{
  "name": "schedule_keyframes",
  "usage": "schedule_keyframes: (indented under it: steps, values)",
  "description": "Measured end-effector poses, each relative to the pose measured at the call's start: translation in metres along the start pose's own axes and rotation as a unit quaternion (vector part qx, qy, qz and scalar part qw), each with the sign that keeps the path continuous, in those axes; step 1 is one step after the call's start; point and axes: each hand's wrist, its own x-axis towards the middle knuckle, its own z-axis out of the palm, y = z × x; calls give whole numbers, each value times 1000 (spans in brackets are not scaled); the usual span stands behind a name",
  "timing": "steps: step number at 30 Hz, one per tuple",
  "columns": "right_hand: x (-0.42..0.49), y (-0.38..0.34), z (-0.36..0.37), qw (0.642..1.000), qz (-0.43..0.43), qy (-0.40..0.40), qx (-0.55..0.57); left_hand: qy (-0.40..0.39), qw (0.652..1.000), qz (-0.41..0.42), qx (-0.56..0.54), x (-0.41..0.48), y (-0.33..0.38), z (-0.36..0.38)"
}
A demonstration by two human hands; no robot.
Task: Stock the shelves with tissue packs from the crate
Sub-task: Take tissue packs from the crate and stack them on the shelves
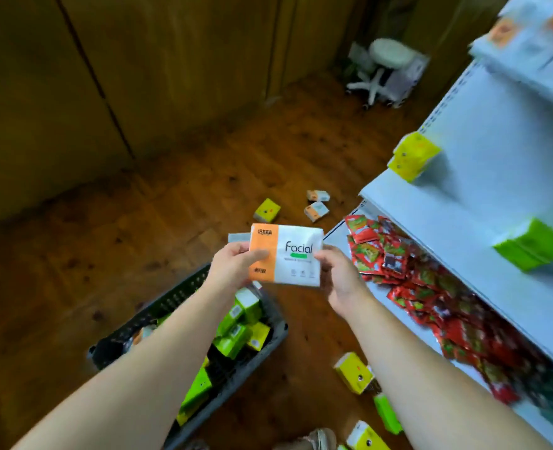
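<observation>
An orange-and-white tissue pack [293, 254] marked "Facial" is held up in front of me by both hands. My left hand [233, 266] grips its orange left end, thumb across the front. My right hand [340, 277] holds its right edge. Below them a black plastic crate [158, 315] sits on the floor with several green and yellow tissue packs [236, 332] inside. The white shelf unit [463, 222] stands at the right, carrying a yellow pack [413, 155] and a green pack [533, 245].
Several tissue packs lie loose on the wooden floor: a yellow one [267, 210], two orange-white ones [316, 206] and more [354, 371] near my feet. Red snack packets [408, 274] fill the lower shelf. A white swivel stool [385, 64] stands by the wooden wall.
</observation>
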Motion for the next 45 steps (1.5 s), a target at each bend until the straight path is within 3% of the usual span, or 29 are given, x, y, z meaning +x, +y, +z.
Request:
schedule_keyframes:
  steps: [9, 16, 26, 37, 39, 45]
  values:
    - [-85, -139, -189, 968, -196, 111, 112, -183, 972, 124, 84, -73, 110, 219]
    - [-161, -200, -325, 933, -265, 213, 115, -270, 927, 222, 136, -143, 154, 371]
    - [-204, -237, -426, 928, -266, 255, 52, -277, 912, 251, 169, -178, 166, 491]
    - [-112, -286, -487, 912, -248, 316, 83, -209, 911, 287, 211, -119, 196, 578]
    - [-86, -302, -500, 908, -237, 334, 92, -189, 891, 318, 262, -105, 207, 598]
    - [-20, -341, -539, 899, -205, 375, 92, -186, 787, 374, 454, -66, 230, 662]
